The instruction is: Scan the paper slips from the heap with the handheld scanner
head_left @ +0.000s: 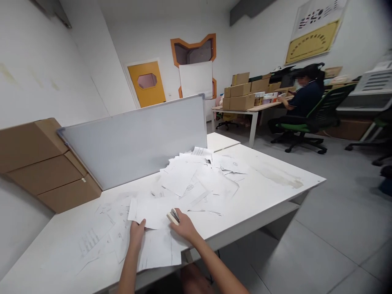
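Note:
Loose white paper sheets (183,183), several of them printed or stamped, lie scattered over a white table (275,179). My left hand (136,231) rests on the near edge of one sheet (151,212), with its fingers curled onto the paper. My right hand (183,225) is closed around a small beige stamp with a dark part (173,216), held just above the same sheet. Another sheet (157,250) lies under both hands at the table's front edge.
A whiteboard-like divider panel (137,139) stands along the table's far side. Cardboard boxes (39,163) are stacked at the left wall. A person (303,100) sits on a green chair at a far desk loaded with boxes (241,96). Grey tiled floor (337,212) lies to the right.

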Available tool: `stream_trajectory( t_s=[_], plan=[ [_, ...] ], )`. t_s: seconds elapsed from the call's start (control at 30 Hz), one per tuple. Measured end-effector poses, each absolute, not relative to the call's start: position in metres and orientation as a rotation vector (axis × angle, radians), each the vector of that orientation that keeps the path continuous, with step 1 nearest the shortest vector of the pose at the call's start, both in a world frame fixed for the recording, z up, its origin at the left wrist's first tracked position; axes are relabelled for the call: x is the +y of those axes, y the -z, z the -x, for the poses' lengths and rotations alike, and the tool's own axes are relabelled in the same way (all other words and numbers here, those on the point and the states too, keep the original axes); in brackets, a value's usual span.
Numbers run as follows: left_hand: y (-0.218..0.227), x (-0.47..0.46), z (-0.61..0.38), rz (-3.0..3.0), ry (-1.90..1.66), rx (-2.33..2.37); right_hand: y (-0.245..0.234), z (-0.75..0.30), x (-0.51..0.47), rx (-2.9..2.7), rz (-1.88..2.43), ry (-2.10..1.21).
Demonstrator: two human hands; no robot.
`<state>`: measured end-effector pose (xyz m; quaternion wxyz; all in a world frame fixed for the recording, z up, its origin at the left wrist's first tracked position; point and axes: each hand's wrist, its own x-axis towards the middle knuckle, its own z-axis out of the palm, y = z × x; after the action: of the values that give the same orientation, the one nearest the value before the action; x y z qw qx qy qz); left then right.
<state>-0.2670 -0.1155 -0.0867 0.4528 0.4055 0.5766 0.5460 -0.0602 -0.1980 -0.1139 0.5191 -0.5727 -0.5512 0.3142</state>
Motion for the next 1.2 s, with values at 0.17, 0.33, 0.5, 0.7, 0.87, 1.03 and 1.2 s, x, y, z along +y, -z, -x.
stream_trajectory(
  t_s=[0.17,0.33,0.5,0.7,0.87,1.03,1.2],
  plan=[
    [0.081,-0.129,0.255,-0.857,-1.579,1.301,0.113,0.051,-0.197,-1.203,1.254,-0.799],
    [0.079,-0.159,0.246,-0.641,-1.671,1.152,0.108,0.042,-0.206,-1.028,0.820,-1.189],
    [0.083,-0.176,0.235,-0.501,-1.615,1.089,0.102,0.039,-0.210,-1.003,0.628,-1.470],
    [0.077,-0.184,0.255,-0.512,-1.584,0.940,0.089,0.031,-0.194,-1.117,0.692,-1.440],
    [0.082,-0.186,0.284,-0.823,-1.583,1.039,0.074,0.015,-0.183,-1.302,0.830,-1.315],
    [0.085,-0.182,0.283,-1.114,-1.531,1.165,0.072,0.009,-0.193,-1.444,0.925,-1.072],
    [0.088,-0.180,0.268,-1.140,-1.449,1.061,0.082,0.007,-0.208,-1.491,0.912,-0.887]
  ],
)
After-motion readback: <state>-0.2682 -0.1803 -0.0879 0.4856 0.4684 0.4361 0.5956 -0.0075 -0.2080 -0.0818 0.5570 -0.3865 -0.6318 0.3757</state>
